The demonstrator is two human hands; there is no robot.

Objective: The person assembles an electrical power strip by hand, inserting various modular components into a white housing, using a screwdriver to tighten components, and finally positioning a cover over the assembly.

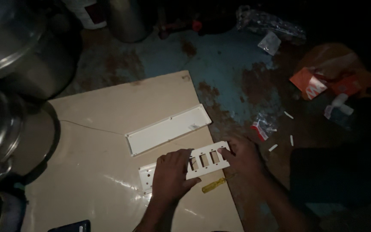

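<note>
A white switch-board front plate [207, 160] with several rectangular cut-outs lies on a cream board [91, 172]. My left hand [173, 175] presses on the plate's left half, covering part of it. Gripping the plate's right end is my right hand [244, 156]. A long white box cover [167, 129] lies just behind the plate, hollow side up. A yellow-handled screwdriver [213, 185] rests on the board close below my hands.
Large steel pots [13, 56] crowd the left side. Orange and red packets [318, 83], clear plastic bags [269, 43] and small white pieces [273, 147] lie scattered on the rusty blue floor to the right. A dark phone [71, 226] sits at the bottom edge.
</note>
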